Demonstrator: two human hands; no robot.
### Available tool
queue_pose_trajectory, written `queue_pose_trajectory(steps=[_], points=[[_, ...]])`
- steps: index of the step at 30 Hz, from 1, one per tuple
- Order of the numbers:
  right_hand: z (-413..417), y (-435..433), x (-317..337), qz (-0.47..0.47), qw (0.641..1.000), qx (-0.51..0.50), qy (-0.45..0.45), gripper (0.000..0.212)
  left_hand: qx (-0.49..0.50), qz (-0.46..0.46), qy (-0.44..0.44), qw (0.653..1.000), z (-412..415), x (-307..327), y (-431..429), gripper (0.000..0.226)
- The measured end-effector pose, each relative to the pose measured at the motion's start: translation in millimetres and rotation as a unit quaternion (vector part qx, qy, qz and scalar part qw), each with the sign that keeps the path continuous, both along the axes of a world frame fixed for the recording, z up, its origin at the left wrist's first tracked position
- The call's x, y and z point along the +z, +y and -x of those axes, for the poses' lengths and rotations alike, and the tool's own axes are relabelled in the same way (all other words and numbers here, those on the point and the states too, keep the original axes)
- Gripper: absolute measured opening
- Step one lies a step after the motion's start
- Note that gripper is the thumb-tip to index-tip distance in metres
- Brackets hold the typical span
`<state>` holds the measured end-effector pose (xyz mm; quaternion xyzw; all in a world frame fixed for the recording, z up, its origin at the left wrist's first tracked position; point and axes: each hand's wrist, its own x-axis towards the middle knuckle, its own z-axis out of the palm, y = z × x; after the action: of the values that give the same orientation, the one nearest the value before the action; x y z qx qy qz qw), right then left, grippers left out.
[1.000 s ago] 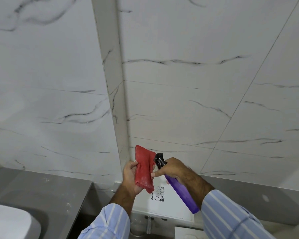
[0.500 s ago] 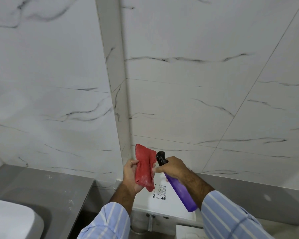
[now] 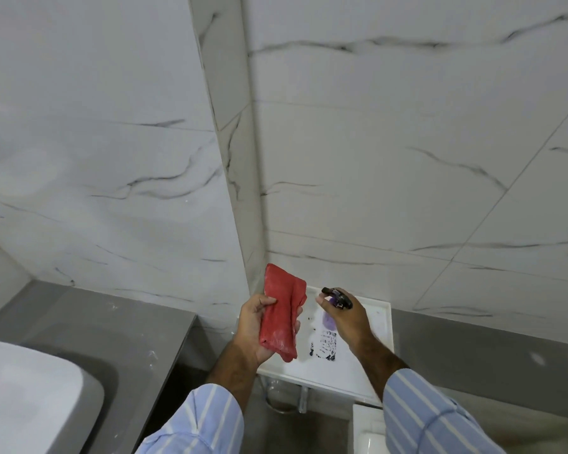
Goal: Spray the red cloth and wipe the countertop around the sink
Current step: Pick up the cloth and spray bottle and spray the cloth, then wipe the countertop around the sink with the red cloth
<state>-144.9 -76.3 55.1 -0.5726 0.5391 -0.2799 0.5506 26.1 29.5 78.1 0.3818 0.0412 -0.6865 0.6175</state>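
Observation:
My left hand (image 3: 254,326) grips a folded red cloth (image 3: 281,314), held upright in front of the wall corner. My right hand (image 3: 346,317) is closed around a purple spray bottle (image 3: 328,319) with a black nozzle (image 3: 336,294); most of the bottle is hidden behind the hand. The nozzle sits a short gap to the right of the cloth. The grey countertop (image 3: 112,326) lies at the lower left, with the white sink basin (image 3: 30,398) on it.
White marble-look tiles cover both walls, which meet in a corner above my hands. A white toilet cistern lid (image 3: 358,365) with a black printed label lies below the hands. A grey ledge (image 3: 473,348) runs along the right wall.
The right hand has drawn the spray bottle back from the cloth and turned it, hiding most of its body. The cloth now tilts more to the left. The view has shifted right.

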Motion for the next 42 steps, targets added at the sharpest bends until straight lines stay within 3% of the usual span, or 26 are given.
queue_pose_trajectory(steps=[4,6,7,10,11,12,14,15,17,19,21,24,27,30,34,37,42], points=[[-3.2,-3.5,-25.7,-0.04,0.999,-0.028,-0.006,0.02,0.003,-0.001,0.015,1.0,-3.5,-8.4,4.9,0.084],[-4.3,-11.0,-30.7,-0.032,0.999,-0.028,0.0,0.033,0.0,0.002,0.016,1.0,-3.9,-10.6,7.4,0.083],[-4.0,-16.3,-31.2,-0.031,0.999,-0.01,0.005,0.046,-0.002,0.003,0.016,1.0,-4.3,-11.0,8.4,0.081],[5.8,-24.0,-20.3,-0.03,0.998,0.055,0.032,0.118,-0.011,0.002,0.019,1.0,-4.1,-8.8,12.0,0.074],[15.2,-20.2,-13.7,-0.03,0.998,0.041,0.04,0.129,-0.01,0.001,0.025,1.0,-3.4,-6.5,15.1,0.07],[27.3,-13.4,-8.1,-0.021,0.999,0.002,0.044,0.126,-0.006,0.0,0.03,1.0,-3.3,-4.6,18.6,0.065],[57.3,12.0,0.0,0.027,0.991,-0.12,0.058,0.092,0.0,-0.009,0.036,0.999,-4.0,-1.4,28.1,0.055],[69.9,24.8,-0.4,0.047,0.983,-0.16,0.076,0.085,-0.004,-0.015,0.037,0.999,-4.0,0.6,32.3,0.052],[70.9,46.4,-0.6,0.004,0.992,-0.107,0.072,0.085,-0.019,-0.021,0.036,0.999,-6.2,8.5,45.2,0.049],[44.7,63.3,5.2,-0.113,0.992,0.044,0.032,0.067,-0.04,-0.015,0.034,0.998,-9.7,15.6,61.8,0.053],[7.6,74.8,15.2,-0.203,0.966,0.156,-0.036,0.063,-0.064,0.0,0.033,0.997,-17.4,17.0,81.8,0.055],[-51.6,81.5,32.5,-0.294,0.919,0.187,-0.186,0.058,-0.117,0.023,0.05,0.992,-41.0,19.0,114.1,0.057],[-115.2,86.7,48.6,-0.286,0.92,0.186,-0.191,0.061,-0.135,0.054,0.043,0.988,-82.6,21.3,147.0,0.067],[-169.7,96.7,53.4,-0.267,0.925,0.219,-0.161,0.061,-0.124,0.029,0.013,0.992,-134.5,20.5,178.3,0.067],[-243.0,105.4,46.2,-0.242,0.934,0.22,-0.143,0.043,-0.1,-0.031,-0.165,0.981,-219.9,18.0,216.5,0.048],[-302.0,109.3,37.0,-0.158,0.949,0.26,-0.076,0.031,-0.114,-0.121,-0.332,0.928,-294.4,6.8,236.3,0.042],[-387.5,115.3,26.3,0.07,0.919,0.377,0.089,0.032,-0.162,-0.185,-0.579,0.777,-407.7,-0.5,236.4,0.029]])
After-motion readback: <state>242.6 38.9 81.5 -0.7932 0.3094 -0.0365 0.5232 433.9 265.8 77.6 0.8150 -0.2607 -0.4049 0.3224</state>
